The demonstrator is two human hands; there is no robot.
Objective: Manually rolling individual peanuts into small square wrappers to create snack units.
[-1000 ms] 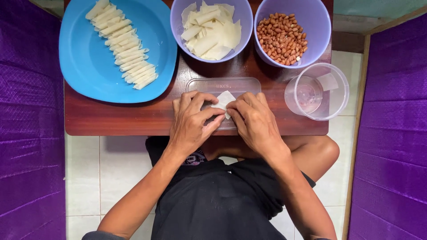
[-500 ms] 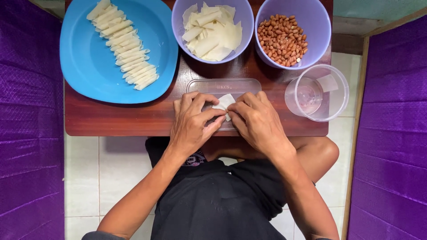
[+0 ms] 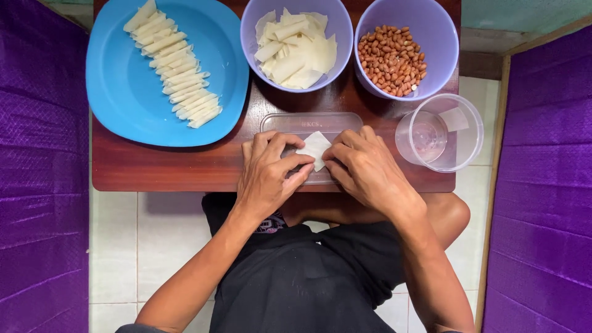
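Underneath, dark wooden table (image 3: 154, 169) over pale floor tiles (image 3: 166, 246), purple walls (image 3: 37, 185) alongside, both hands' fingers (image 3: 290, 163) pinched on white wrapper (image 3: 314, 148).

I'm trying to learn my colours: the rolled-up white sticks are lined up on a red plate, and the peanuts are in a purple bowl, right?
Nearly. The head view shows the rolled white sticks lined up on a blue plate, not a red one. The peanuts are indeed in a purple bowl.
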